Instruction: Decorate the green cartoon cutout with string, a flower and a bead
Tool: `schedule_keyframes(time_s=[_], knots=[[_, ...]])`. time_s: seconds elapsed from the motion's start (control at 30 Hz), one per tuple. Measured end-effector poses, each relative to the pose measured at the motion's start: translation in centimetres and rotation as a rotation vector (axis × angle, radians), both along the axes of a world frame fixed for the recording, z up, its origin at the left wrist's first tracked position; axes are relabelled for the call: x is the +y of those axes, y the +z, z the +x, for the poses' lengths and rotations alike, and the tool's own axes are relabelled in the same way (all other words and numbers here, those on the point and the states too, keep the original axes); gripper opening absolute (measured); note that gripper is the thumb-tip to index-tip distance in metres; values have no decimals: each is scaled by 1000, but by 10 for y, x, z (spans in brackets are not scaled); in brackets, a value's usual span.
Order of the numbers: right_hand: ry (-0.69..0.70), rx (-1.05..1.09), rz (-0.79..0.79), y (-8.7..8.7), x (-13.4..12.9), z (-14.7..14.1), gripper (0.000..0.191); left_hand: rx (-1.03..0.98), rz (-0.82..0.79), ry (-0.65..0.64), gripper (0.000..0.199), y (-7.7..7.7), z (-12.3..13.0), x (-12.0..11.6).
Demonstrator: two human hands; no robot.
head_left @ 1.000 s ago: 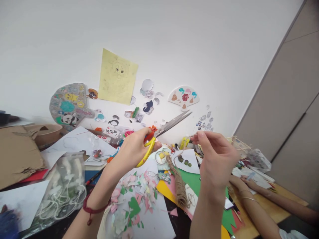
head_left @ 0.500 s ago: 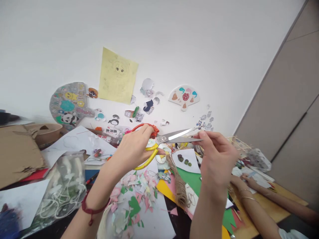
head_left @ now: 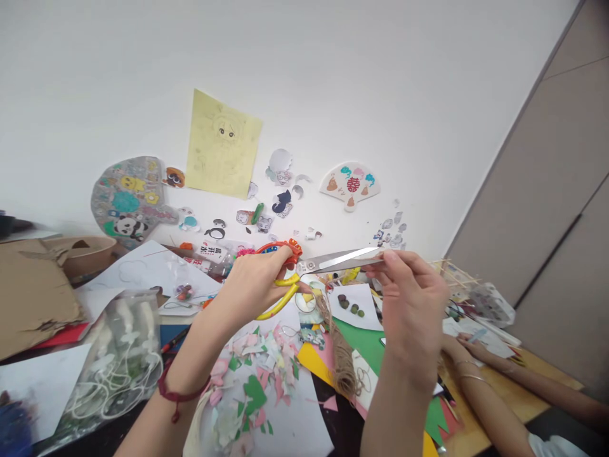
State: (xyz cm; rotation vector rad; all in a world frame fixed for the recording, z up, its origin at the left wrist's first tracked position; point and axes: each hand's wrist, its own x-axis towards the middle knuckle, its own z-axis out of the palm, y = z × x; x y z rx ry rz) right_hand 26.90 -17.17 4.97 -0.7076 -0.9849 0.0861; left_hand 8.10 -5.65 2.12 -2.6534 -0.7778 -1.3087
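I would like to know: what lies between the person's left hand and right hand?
In the head view, the scissor blades lie there, running from the left hand on the handles toward the right hand.

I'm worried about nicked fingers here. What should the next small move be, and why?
Probably ease the scissors back slightly before any cut: the left hand holds them with the blades pointing at the right hand, their tips right by its fingertips. Anything pinched there is too small to tell.
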Motion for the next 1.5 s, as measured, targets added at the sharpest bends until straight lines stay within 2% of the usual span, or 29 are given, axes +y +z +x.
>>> schedule_keyframes(time_s=[0.53, 1.0, 1.5], knots=[[27, 8, 26, 0, 0, -1, 9, -43, 22, -137, 33, -2, 3, 3], [56, 2, 49, 1, 0, -2, 7, -20, -106, -176, 37, -1, 2, 1], [1, -7, 45, 0, 1, -2, 9, -60, -173, -215, 44, 0, 5, -2]])
